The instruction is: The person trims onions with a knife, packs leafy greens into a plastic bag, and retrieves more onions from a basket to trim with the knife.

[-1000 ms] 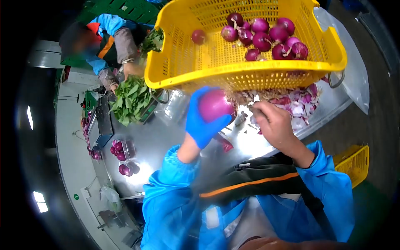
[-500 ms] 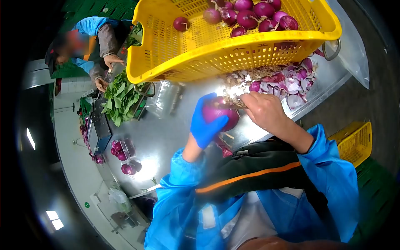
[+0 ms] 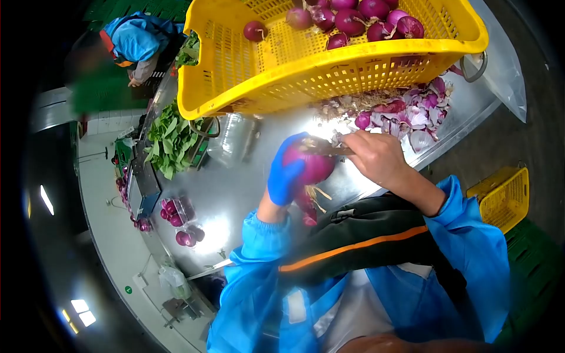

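My left hand [image 3: 282, 176], in a blue glove, is wrapped round a large red onion [image 3: 315, 167] above the metal table. Bare and closed, my right hand [image 3: 378, 157] grips a knife [image 3: 331, 149], whose blade lies across the top of the onion. Below the onion hang a strip of purple skin [image 3: 308, 207] and some pale dry strands. Beyond my hands is a pile of onion peelings [image 3: 415, 116] with dry root ends.
A yellow crate [image 3: 265, 79] holding red onions stands at the back. Leafy greens [image 3: 170, 141], a clear plastic package [image 3: 231, 138] and packed onions [image 3: 172, 213] lie to the left. Another yellow crate [image 3: 506, 203] sits at lower right. A co-worker [image 3: 136, 41] is at upper left.
The knife blade now shows more fully across the onion's top, and strands and skin hang more visibly beneath it. The co-worker has turned and drawn their hands away from the leafy greens.
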Motion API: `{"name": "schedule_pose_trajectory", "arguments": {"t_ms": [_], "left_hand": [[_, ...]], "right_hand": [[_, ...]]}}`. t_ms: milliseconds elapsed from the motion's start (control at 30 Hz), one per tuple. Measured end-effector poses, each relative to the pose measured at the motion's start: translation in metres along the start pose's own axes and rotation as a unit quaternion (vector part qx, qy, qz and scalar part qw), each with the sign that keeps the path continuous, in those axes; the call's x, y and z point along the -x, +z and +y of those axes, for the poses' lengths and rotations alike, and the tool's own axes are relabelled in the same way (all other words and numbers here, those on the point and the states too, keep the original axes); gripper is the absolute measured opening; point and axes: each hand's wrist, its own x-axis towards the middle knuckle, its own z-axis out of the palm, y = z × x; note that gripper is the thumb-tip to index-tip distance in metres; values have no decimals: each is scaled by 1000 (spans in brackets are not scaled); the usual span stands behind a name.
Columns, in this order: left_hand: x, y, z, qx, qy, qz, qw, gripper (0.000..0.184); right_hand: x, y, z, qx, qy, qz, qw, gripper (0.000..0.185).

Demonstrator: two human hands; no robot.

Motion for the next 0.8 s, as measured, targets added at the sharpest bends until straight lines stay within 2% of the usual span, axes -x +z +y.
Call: {"name": "schedule_pose_trajectory", "arguments": {"t_ms": [133,333,467,533,633,667,733,800], "left_hand": [[1,-2,-5,-71,25,11,997,69],[5,-1,-8,-108,25,31,993,70],[7,-4,-11,-34,27,-8,999,71],[8,-4,-11,-18,34,-1,999,71],[-2,-1,-12,24,-14,-3,1000,72],[-2,0,-15,47,-29,-7,998,72],[1,10,-8,70,-65,-8,995,70],[-2,18,-2,94,-94,-8,991,69]], "right_hand": [[-8,-8,-7,26,-24,-32,999,22],[-5,9,4,-2,-24,-16,1000,19],[22,26,50,34,54,-23,998,25],[23,20,49,-7,99,-14,995,29],[13,20,29,-91,76,29,993,31],[8,18,21,-166,111,20,980,35],[-3,-5,8,-232,185,-114,948,46],[-10,-18,-3,-234,190,-169,938,53]]}}
